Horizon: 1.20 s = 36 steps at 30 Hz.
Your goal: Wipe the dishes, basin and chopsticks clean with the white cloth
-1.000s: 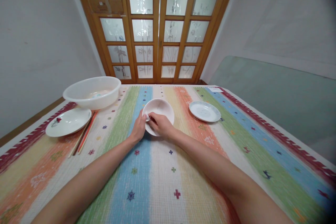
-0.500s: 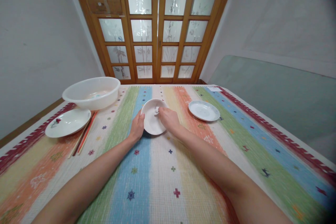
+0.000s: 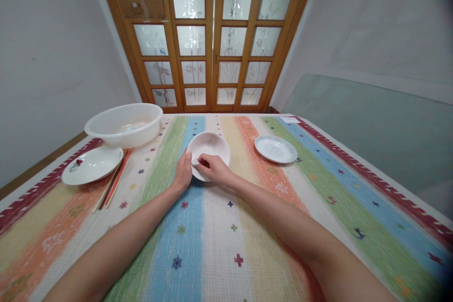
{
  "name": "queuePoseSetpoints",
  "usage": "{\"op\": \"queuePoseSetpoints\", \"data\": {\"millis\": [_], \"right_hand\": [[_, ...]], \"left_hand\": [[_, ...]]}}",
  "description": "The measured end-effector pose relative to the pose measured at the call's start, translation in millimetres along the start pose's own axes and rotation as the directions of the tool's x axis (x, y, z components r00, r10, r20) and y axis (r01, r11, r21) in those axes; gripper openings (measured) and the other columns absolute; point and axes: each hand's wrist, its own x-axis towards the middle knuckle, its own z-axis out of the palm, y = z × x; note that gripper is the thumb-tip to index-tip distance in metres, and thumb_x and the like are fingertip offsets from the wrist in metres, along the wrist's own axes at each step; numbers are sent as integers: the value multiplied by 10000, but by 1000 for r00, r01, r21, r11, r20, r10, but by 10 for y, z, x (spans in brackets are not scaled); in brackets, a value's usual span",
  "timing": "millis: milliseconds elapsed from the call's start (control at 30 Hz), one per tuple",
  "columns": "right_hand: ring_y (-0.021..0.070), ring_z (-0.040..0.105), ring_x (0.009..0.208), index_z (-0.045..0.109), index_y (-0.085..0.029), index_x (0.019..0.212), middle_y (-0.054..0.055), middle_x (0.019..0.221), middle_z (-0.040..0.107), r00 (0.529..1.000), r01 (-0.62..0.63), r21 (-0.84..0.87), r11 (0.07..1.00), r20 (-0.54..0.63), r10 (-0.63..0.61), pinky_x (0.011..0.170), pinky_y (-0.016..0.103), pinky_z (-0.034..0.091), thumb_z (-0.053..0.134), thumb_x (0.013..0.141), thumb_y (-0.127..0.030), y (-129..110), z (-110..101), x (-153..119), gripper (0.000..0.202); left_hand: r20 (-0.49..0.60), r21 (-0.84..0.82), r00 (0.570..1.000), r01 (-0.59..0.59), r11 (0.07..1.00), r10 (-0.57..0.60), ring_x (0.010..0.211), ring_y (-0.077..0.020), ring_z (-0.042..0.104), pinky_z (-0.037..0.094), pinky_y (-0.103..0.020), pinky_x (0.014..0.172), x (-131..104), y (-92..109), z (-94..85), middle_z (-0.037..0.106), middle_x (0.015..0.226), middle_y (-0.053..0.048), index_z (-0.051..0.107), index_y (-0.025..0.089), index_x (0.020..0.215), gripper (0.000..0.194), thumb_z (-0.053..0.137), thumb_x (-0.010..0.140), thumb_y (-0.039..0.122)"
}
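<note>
While a white plate [image 3: 94,165] with a red flower lies at the left of the frame, dark, red and pale chopsticks [image 3: 112,181] rest just beside its right edge, and a whitish basin [image 3: 146,134] stands behind them. Nearer the middle, the left hand [image 3: 183,170] is closed around the left rim of a white bowl [image 3: 216,145], its thumb against the edge and its other fingers mostly hidden. The bowl is at the center of the frame, its inside tilted toward the camera; whether its base touches the striped surface [image 3: 222,240] cannot be told. Over the lower part of the bowl, the right hand [image 3: 214,168] has its fingers curled and drawn together, pinching a small white wad [image 3: 195,162] against the inside, close to the left thumb. Right of center lies a pale saucer [image 3: 276,149], well apart from both hands.
</note>
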Motion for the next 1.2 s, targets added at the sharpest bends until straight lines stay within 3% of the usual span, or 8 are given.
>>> {"op": "queuePoseSetpoints", "data": {"millis": [100,200,333,500,700,933,1067,1200], "right_hand": [[113,534,663,621,-162,821,-11,751,636,985,-79,-40,996,149,84,611,227,322,642,941,-318,38,-91,35,198],[132,570,684,660,-159,807,24,782,682,945,-184,-276,943,215,247,606,245,311,674,901,-331,123,-224,58,197],[209,648,806,693,-174,967,99,928,731,915,-298,-582,757,52,401,654,277,346,593,944,-350,193,-362,52,203],[227,665,911,604,-201,1195,101,1077,720,931,-363,-643,675,-217,294,700,285,374,383,1062,-305,168,-417,47,278],[191,625,902,592,-201,1243,88,1140,671,922,-294,-525,799,-376,92,699,273,372,313,1093,-290,162,-394,23,329],[192,606,922,605,-202,1195,84,1079,656,945,86,-168,982,-298,-134,801,283,434,402,1043,-239,63,-176,-12,257],[178,606,875,603,-205,1195,60,1033,661,966,145,103,984,-229,-118,802,285,446,471,1012,-238,-36,-55,-14,228],[160,586,759,571,-214,1242,28,908,640,994,54,332,942,-107,-19,711,268,450,510,1010,-309,-82,-21,-2,258]], "left_hand": [[-28,31,999,-22,999,23,1097,-257,639,476,-386,1009,-3,-2,-14,699,1216,-111,650,160,1273,477,356,1056,467],[-2,42,999,-41,998,41,1131,-267,636,469,-400,1020,-31,-7,8,678,1291,-114,644,172,1296,495,369,1047,500],[38,27,998,-42,999,41,1176,-276,630,464,-405,1040,-69,19,57,660,1338,-110,620,197,1353,496,397,1034,504],[35,-27,999,-2,1000,3,1266,-287,586,418,-425,1115,-69,36,75,640,1373,-119,610,195,1379,522,389,1035,520],[132,-69,986,112,991,-102,1266,-315,584,406,-461,1128,-86,-11,100,656,1344,-149,660,148,1300,585,399,1019,590],[246,-134,962,159,978,-122,1224,-323,604,444,-466,1082,-90,-133,107,707,1232,-142,697,155,1219,578,395,1017,604],[188,-222,972,183,958,-142,1224,-311,605,434,-433,1103,-65,-251,115,723,1175,-138,711,135,1161,595,411,1003,624],[126,-419,957,288,861,-259,1221,-278,622,459,-396,1093,-60,-272,170,742,1097,-106,714,155,1130,543,489,969,623]]}}
